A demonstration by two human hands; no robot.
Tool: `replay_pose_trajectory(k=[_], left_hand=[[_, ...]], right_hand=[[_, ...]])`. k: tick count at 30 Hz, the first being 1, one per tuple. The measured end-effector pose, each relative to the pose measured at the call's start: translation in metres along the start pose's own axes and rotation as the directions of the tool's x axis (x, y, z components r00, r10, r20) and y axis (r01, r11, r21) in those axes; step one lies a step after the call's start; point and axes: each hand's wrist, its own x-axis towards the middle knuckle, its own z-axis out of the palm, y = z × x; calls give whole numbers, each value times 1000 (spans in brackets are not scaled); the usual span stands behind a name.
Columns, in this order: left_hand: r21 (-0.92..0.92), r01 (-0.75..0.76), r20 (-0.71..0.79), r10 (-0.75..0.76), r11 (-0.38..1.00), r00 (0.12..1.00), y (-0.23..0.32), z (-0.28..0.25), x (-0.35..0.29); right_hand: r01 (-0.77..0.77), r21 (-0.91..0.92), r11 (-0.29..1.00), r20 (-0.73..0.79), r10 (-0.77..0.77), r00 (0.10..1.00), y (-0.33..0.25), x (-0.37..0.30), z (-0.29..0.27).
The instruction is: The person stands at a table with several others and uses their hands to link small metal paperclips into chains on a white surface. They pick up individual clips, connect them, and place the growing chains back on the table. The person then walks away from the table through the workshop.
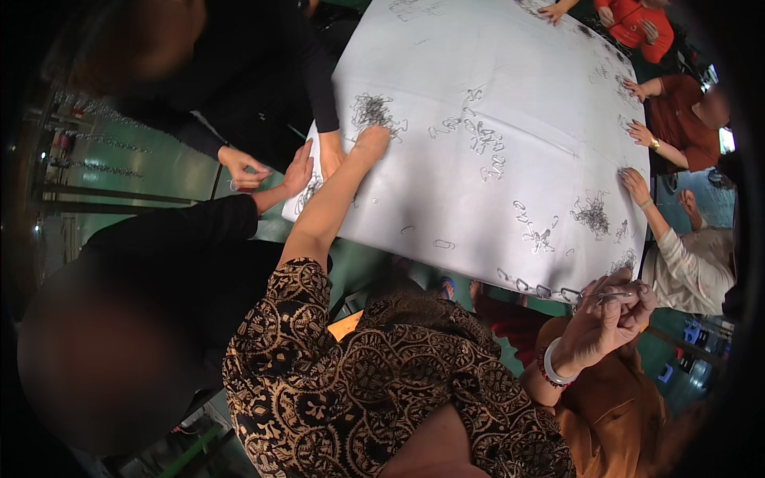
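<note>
My left arm stretches over the white table (430, 191). My left hand (374, 142) is closed at the near edge of a dense pile of bent wire links (371, 107), its fingertips partly hidden. My right hand (612, 312), wearing a white bangle, is raised off the table's near right edge. Its fingers pinch a thin metal link (615, 295). From beside them a chain of larger metal links (543, 291) runs left along the table edge. A single loose link (444, 244) lies nearer me on the white surface.
Loose links (486, 142) are scattered mid-table, with more piles (592, 213) to the right. At left, a person in black sleeves (319, 95) reaches onto the table beside my left arm. Other people's hands (635, 187) work along the right edge; a person in brown (606, 406) sits close by my right.
</note>
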Motion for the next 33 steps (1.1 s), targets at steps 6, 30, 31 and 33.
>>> replay_pose_trajectory(k=[6,30,31,33], left_hand=[[17,87,-1,-87,996,996,2,31,-17],[-672,-705,-680,189,226,709,268,-246,-202],[-665,-701,-687,156,257,709,274,-245,-201],[-656,-689,-697,102,308,709,275,-241,-201]], right_hand=[[52,-48,997,-47,-54,997,6,24,10],[-56,-52,997,55,59,997,12,3,0],[8,-70,997,56,-4,998,13,3,0],[86,-151,985,75,-76,994,18,0,3]])
